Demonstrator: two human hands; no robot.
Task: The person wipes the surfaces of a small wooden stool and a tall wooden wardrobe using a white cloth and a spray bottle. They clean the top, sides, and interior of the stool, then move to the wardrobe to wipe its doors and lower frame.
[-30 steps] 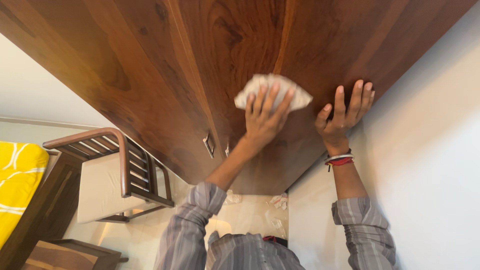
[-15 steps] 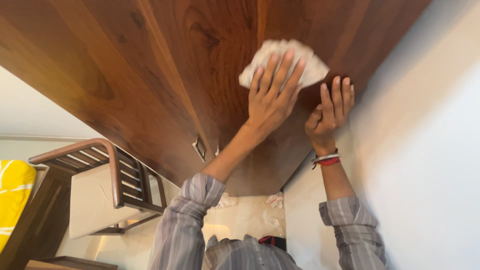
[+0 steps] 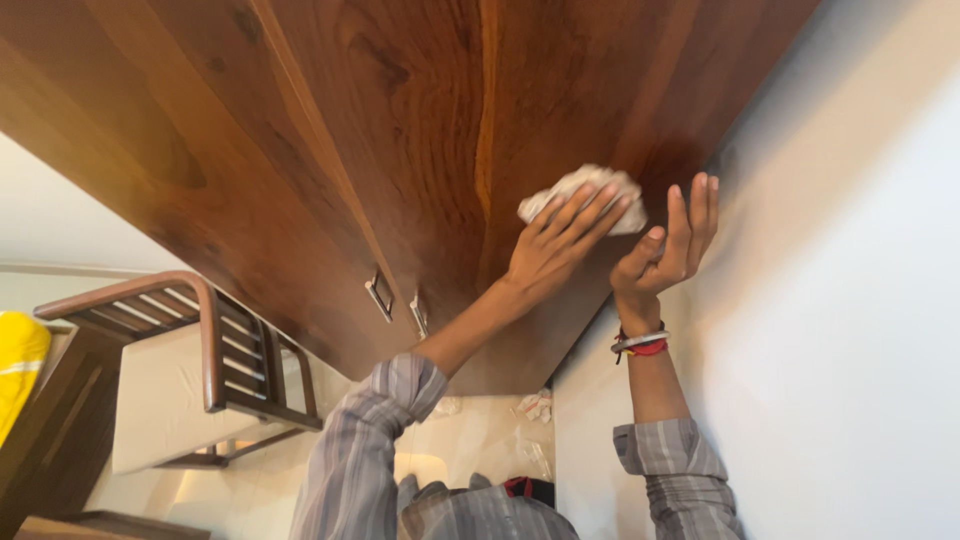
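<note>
**Friend:** What do you see from up there?

**Me:** I see a big brown wooden cupboard [image 3: 420, 150] with a smooth, shiny front. My left hand [image 3: 560, 245] is flat on it. The fingers are spread out and pressed on a crumpled white cloth [image 3: 590, 190].

**Friend:** Is the hand holding the cloth tight?

**Me:** No, it is not curled around it. The hand is wide open and pins the cloth against the wood. The cloth sticks out past my fingertips, high up on the wood, close to the white wall [image 3: 850, 300].

**Friend:** And your other hand?

**Me:** My right hand [image 3: 672, 245] is just beside the left one, near the edge where the wood meets the wall. It is open too, fingers up and a bit bent. It holds nothing. I cannot tell if it touches the wood or only comes near it.

**Friend:** What is on your arms?

**Me:** Grey striped sleeves [image 3: 360, 460], pushed up. On my right wrist there are some bands [image 3: 640, 343], one red and one pale.

**Friend:** Anything else around?

**Me:** Two small metal handles [image 3: 395, 300] sit on the wood, well away from the cloth. To the left there is a wooden chair [image 3: 210, 350] with a pale seat and thin slats. At the far left edge I see something bright yellow [image 3: 18, 370]
</note>
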